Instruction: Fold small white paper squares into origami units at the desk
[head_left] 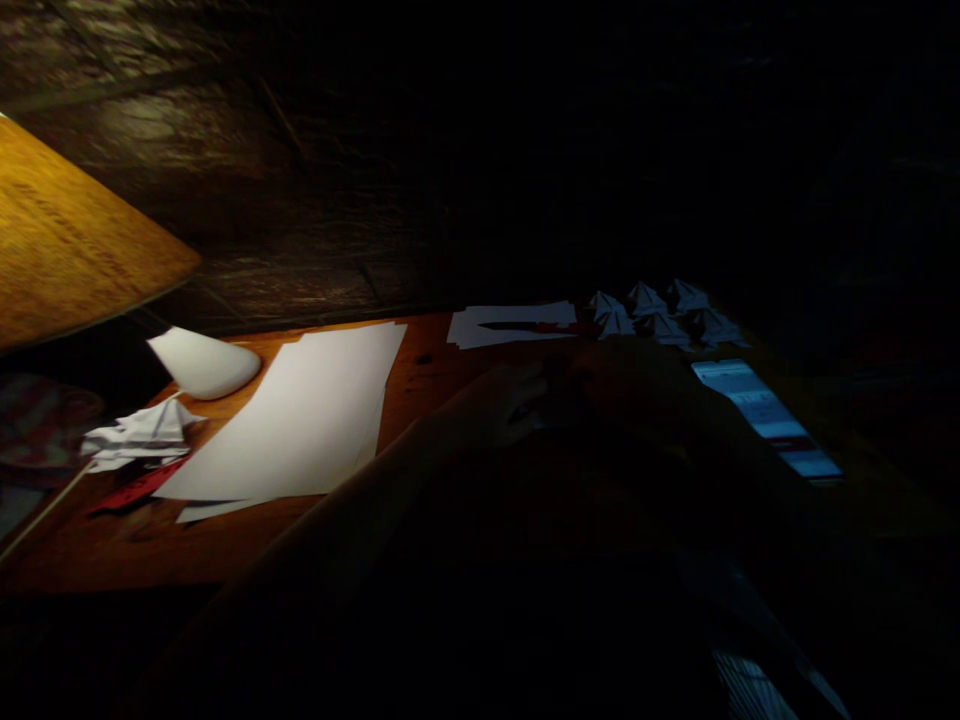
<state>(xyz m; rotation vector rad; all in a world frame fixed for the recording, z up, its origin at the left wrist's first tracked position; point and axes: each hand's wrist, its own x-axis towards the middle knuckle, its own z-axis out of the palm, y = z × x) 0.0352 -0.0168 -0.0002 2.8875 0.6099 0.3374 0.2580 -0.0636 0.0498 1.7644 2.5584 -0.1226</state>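
My left hand (506,400) is over the middle of the wooden table, in deep shadow, its fingers curled. Close beside it is my right hand (611,375), so dark that its fingers cannot be told apart. A faint pale patch shows low between the hands; what it is, I cannot make out. Just beyond them lies a small stack of white paper (469,325) with a knife (517,326) across it, dark-bladed and red-handled. Several folded paper pieces (660,328) stand in rows past my right hand. A lit phone (765,415) rests to the right of that hand.
Large white sheets (300,410) lie on the table (420,380) at the left. Near them are a lamp with a yellow shade (82,240) and pale base (206,362), a crumpled folded paper (146,435) and a red object (139,488). A rough wall (300,220) rises behind.
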